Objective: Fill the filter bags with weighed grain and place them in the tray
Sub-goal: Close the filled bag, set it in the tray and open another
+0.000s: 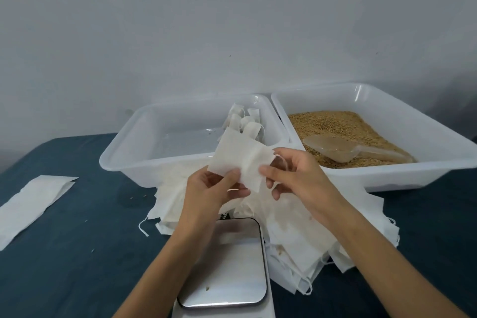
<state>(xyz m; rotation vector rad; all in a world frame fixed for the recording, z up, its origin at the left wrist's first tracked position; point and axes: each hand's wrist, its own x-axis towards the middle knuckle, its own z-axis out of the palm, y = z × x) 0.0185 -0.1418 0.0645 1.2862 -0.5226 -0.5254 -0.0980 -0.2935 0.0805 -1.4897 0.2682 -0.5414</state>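
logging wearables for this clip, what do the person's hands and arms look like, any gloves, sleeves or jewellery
Both arms are bare from the frame's lower edge up to the hands, with no sleeve in view. The left hand and right hand wear no gloves. No rings, watch, bracelet or markings show on the fingers or wrists.

a single wide-angle head view looks forward and down from close above the table (77, 253), with the scale (227, 266) nearest at the bottom edge, two trays (124, 160) beyond, and a wall (232, 20) filling the upper half.
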